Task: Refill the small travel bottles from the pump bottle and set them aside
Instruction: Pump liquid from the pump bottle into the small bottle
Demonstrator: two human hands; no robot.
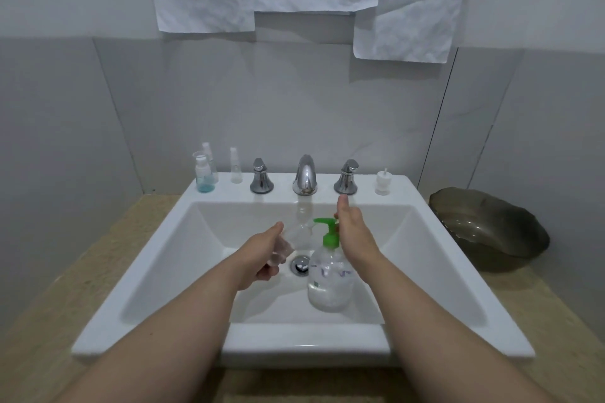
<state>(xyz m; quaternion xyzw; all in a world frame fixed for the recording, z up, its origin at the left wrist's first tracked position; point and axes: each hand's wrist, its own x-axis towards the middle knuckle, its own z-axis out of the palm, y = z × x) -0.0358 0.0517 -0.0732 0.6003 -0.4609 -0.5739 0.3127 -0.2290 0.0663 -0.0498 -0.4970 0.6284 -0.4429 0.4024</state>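
Pump bottle (329, 281) stands upright in the sink (304, 340) basin, just right of the drain (300, 264), clear-bodied and partly filled, with a green pump (329, 232) whose spout points left.

The head view shows both bare forearms reaching forward over the front rim. The left hand (262, 255) is held above the basin left of the pump, fingers curled round a small clear bottle (291, 239). That bottle is tilted, its upper end aimed up and right toward the spout tip, close to it; whether they touch cannot be told. The right hand (353, 232) comes in from the right, turned on edge against the pump head, thumb pointing up toward the tap (305, 175). One fingertip shows at the head's right end; the other fingers are hidden behind the hand, so their curl cannot be told.

On the back ledge, left of the tap handles, stand three more small bottles (204, 175), the nearest holding a little blue liquid. A white cap (383, 181) sits at the ledge's right end. A dark bowl (491, 229) rests on the counter to the right of the sink
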